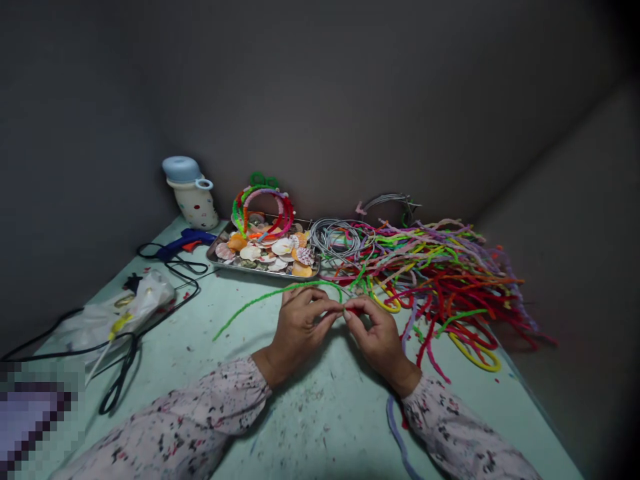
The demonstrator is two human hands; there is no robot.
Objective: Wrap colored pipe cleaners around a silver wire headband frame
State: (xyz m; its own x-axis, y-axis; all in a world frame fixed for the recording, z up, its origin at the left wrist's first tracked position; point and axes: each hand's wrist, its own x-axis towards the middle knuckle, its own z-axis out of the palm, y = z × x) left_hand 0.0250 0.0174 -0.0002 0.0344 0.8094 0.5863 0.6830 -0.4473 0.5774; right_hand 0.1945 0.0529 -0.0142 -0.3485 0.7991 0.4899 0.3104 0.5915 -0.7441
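both hands in a tight pinch, thumbs against fingers, no wide grip. left hand holds a green pipe cleaner near its end, the length arcing off toward the left over the table. right hand pinches a short bit of red pipe cleaner, the two hands almost touching at the fingertips. exact overlap of green and red is hidden by the fingers. both pieces sit above the middle of the table, just near of the big pile. patterned pale sleeves cover both forearms. a lavender pipe cleaner hangs off the near edge by the right forearm.

far right: big tangled pile of multicolour pipe cleaners, yellow loops at its near side. grey wire coil just left of the pile. metal tray of seashells sits far middle, colourful pipe cleaner hoops standing at its back. far left: white dotted bottle with pale blue lid, blue glue gun beside it, black cord trailing, plastic bag nearer. pale green table is speckled with paint marks, wedged in a corner between plain grey walls. near left corner pixelated.
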